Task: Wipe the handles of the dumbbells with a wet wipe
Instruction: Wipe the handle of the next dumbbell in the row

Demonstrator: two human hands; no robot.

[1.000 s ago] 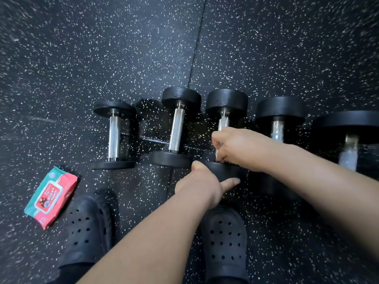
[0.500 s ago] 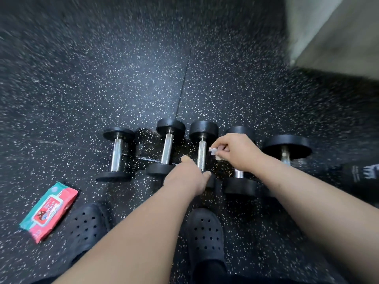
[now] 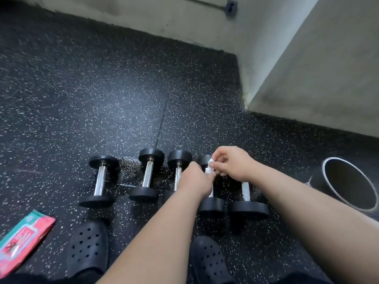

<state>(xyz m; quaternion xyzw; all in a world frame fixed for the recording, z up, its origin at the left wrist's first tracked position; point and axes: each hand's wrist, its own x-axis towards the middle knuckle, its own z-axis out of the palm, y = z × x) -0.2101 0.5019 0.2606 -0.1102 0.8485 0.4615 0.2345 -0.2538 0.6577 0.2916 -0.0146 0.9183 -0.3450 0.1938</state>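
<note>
Five dumbbells lie side by side across the middle of the frame on the speckled rubber floor, handles pointing away from the person, so each bar can likely be reached in turn from one standing spot. The wet wipe, a small white bunch, is held just above the far end of the fourth dumbbell, counting from the left of the frame, probably so it can be regathered before it meets that handle.

The right hand comes in from the lower right with the wrist bent down, its fingers curled and its thumb and fingertips pinching the top of the wipe. The left hand reaches up from the lower centre with its back to the camera. Its fingertips are at the lower end of the wipe, but whether they grip it cannot be told.

The pack of wipes lies at the lower left, well apart from the row, beside the person's black shoes.
</note>
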